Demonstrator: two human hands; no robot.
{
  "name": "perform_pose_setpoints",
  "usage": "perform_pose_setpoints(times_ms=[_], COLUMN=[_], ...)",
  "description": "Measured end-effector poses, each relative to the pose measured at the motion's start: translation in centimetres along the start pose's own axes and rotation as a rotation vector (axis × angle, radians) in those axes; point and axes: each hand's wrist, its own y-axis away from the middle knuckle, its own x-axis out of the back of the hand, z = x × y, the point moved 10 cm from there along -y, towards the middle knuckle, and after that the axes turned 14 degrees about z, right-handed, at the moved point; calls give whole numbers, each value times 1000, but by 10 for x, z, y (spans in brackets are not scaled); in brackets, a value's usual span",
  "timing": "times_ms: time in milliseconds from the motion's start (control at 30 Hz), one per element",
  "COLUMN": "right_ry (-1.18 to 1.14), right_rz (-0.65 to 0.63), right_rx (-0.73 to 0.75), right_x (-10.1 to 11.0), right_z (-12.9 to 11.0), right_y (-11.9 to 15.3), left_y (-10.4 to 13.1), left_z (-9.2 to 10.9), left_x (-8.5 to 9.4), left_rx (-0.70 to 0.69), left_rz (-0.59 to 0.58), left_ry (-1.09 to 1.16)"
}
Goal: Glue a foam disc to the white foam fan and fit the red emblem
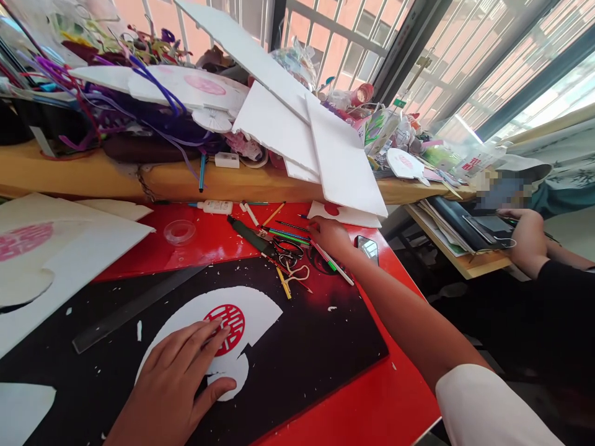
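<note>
My left hand (181,365) lies open on a white fan-shaped cutout (176,316). Its fingertips rest over a red round emblem (235,318) on that piece, which has a rounded lobe below and a dark notch. The cutout sits on a black cutting mat (316,347). Farther back, my right hand (328,234) reaches down into a cluster of pens, with its fingers curled together. A white pen (341,269) and a green pen (290,237) lie right by the fingers. What the fingertips grip, if anything, is hidden.
Scissors (289,249), a dark green tool (248,235), a clear ruler (121,313), a tape roll (180,231) and a glue bottle (217,206) lie around. White boards (341,148) lean on the cluttered sill. A phone (367,248) is near the right edge. Another person's arm (525,238) is at right.
</note>
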Motion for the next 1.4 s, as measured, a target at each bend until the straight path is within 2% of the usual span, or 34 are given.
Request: perform_pose_setpoints(times_ms=[233, 433, 567, 733, 900, 1100, 1200, 1267, 1400], right_ry=[114, 151, 140, 76, -11, -134, -186, -137, -69], right_rz=[-48, -85, -79, -62, -19, -20, -109, -143, -209], right_rx=[40, 68, 46, 56, 55, 135, 201, 262, 232], right_x=[-18, -34, -35, -25, -2, 26, 24, 19, 6], right_z=[-4, -8, -5, -10, -23, -49, -64, -72, -74], right_y=[-33, -44, -48, -44, -18, 43, 77, 95, 115], left_y=[0, -8, -10, -5, -5, -4, -4, -5, -6], left_z=[-2, 4, 6, 2, 4, 3, 4, 4, 6], left_x=[-1, 5, 6, 1, 2, 2, 1, 1, 2], left_rx=[23, 12, 22, 58, 22, 23, 23, 23, 12], left_rz=[-4, -11, -36, -73, -43, -34, -36, -38, -43], left_ry=[15, 2, -8, -20, -19, -22, -30, -38, -32])
